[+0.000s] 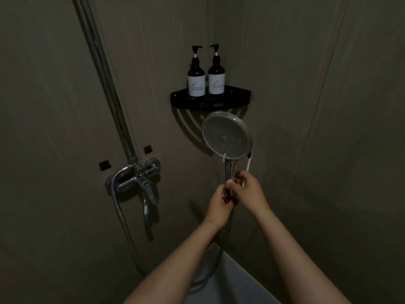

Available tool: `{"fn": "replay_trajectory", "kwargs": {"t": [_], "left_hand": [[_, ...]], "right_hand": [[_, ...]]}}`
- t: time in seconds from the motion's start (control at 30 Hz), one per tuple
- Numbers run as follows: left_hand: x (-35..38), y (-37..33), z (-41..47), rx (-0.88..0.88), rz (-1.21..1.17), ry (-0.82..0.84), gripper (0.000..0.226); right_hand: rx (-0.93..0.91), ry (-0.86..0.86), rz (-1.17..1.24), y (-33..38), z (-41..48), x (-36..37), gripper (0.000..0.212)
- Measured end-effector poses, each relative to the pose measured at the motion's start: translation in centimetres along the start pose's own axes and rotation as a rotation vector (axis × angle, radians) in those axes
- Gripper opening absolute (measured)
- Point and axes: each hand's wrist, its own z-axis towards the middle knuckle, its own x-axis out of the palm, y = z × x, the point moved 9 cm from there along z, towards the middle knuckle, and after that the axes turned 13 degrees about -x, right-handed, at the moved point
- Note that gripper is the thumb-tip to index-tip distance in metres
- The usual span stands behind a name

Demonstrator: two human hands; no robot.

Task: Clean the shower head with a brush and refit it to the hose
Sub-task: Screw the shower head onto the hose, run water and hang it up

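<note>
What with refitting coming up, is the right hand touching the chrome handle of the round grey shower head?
Touching. The head view shows the right hand pinching the chrome handle below the round grey shower head, no gap visible.

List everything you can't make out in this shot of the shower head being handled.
Head view, hose joint: the left hand and right hand cover where the shower head meets the hose, so I cannot tell whether it is fitted.
Head view, brush: only its white handle shows; the bristles are hidden behind the shower head's rim.
Head view, bottle labels: the print is too small and dim.
</note>
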Motion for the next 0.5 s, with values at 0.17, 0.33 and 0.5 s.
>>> {"fn": "replay_trajectory", "kwargs": {"t": [0.17, 0.33, 0.5], "left_hand": [[0.7, -2.8, -0.3, 0.047, 0.012, -0.019, 0.033], [-0.6, -8.5, 0.2, 0.15, 0.11, -0.122, 0.034], [-2.2, -16.2, 1.0, 0.276, 0.3, -0.205, 0.044]], "right_hand": [[-0.078, 0.073, -0.043, 2.3, 1.7, -0.6, 0.008], [-0.17, 0.075, -0.067, 6.3, 4.7, -1.5, 0.01], [-0.269, 0.12, -0.072, 12.3, 9.0, -1.7, 0.012]]}}
